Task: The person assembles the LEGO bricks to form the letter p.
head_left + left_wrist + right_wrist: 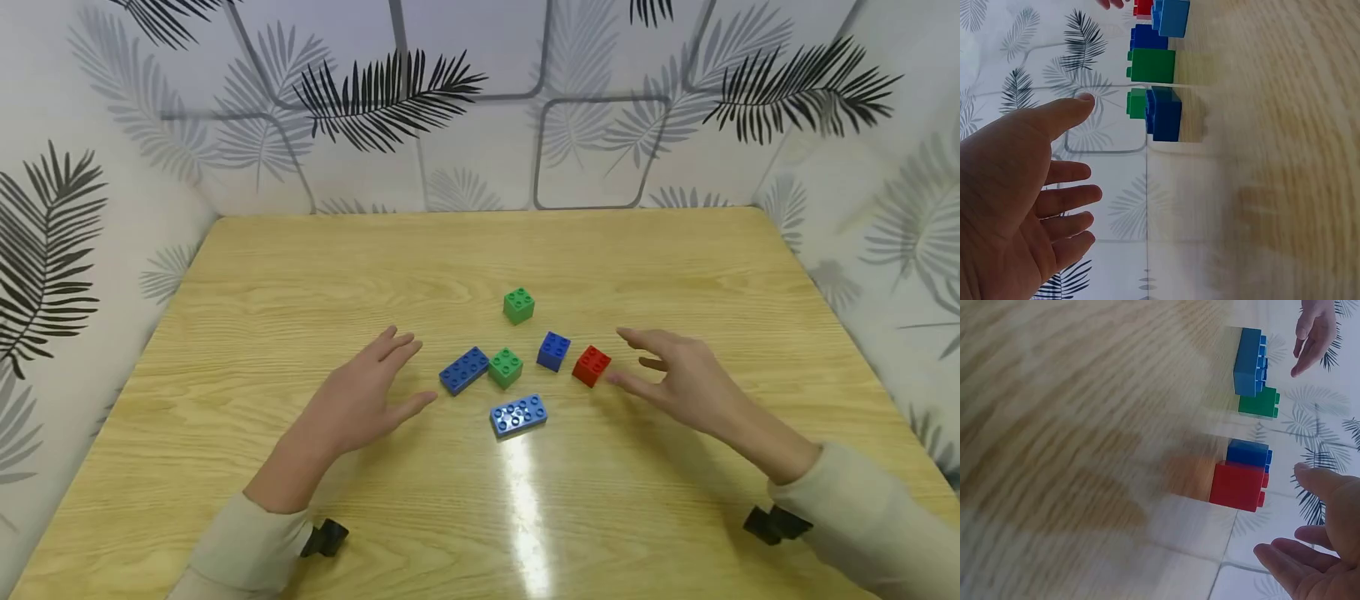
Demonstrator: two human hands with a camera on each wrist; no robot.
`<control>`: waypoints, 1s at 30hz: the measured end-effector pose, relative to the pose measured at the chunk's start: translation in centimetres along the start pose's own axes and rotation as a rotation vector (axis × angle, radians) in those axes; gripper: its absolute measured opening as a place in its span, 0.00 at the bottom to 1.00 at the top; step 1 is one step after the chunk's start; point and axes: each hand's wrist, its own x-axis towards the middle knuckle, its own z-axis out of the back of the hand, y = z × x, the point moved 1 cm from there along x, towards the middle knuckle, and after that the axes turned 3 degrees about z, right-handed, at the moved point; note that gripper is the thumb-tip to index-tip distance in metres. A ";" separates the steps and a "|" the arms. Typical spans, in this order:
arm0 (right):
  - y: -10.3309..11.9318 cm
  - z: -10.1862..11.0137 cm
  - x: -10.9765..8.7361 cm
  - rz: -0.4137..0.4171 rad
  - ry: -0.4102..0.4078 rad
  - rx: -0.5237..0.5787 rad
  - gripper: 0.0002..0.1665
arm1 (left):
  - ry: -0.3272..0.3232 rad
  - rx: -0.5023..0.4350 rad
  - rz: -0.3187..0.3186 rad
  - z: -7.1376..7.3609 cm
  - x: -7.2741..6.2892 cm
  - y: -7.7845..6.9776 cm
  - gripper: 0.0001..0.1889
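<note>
Toy bricks, six, studs uppermost, lying loose on a wooden table [300,275] around the middle of the head view. Far green brick [518,306]: small, topmost of the group. Near green brick [506,367]: small, below it, just beside the right end of the long dark blue brick [464,371]. Small blue brick [553,351]: right of centre. Red brick [592,366]: small, rightmost. Long light blue brick [519,416]: lowest. Hands, two, both empty. Left hand [363,400], left of centre: fingers loosely extended, thumb well away from them, near the long dark blue brick but apart from it. Right hand [686,383], right of centre: fingers slightly bent, thumb spread from them, its tip just beside the red brick. Progress, as judged: no brick sits on another and none is held, so nothing shows as done; all six appear left to take up.
</note>
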 end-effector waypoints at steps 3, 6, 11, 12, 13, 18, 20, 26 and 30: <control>0.0 -0.2 0.1 0.000 0.004 0.016 0.33 | -0.011 0.007 -0.014 -0.2 0.2 -0.2 0.37; 0.1 -0.5 0.1 -0.012 0.011 0.031 0.32 | -0.028 -0.010 -0.033 -0.4 0.3 -0.5 0.36; 0.3 -0.8 0.2 -0.016 0.011 0.045 0.31 | -0.062 -0.105 -0.033 -0.7 0.6 -0.8 0.32; 0.3 -0.8 0.2 -0.019 0.012 0.047 0.31 | -0.071 -0.132 -0.032 -0.8 0.7 -0.8 0.32; 0.3 -0.9 0.3 -0.024 0.015 0.051 0.31 | -0.080 -0.162 -0.031 -0.9 0.8 -0.9 0.31; 0.3 -1.3 0.3 -0.055 0.018 0.063 0.31 | -0.097 -0.279 -0.035 -1.5 1.4 -1.3 0.29; 0.4 -1.4 0.4 -0.056 0.013 0.072 0.31 | -0.091 -0.305 -0.033 -1.8 1.6 -1.5 0.28; 0.6 -1.7 0.7 -0.075 0.020 0.101 0.29 | -0.073 -0.400 -0.033 -2.6 2.4 -2.0 0.28; 0.5 -1.9 0.7 -0.101 0.029 0.114 0.28 | -0.057 -0.498 -0.030 -3.5 3.1 -2.3 0.26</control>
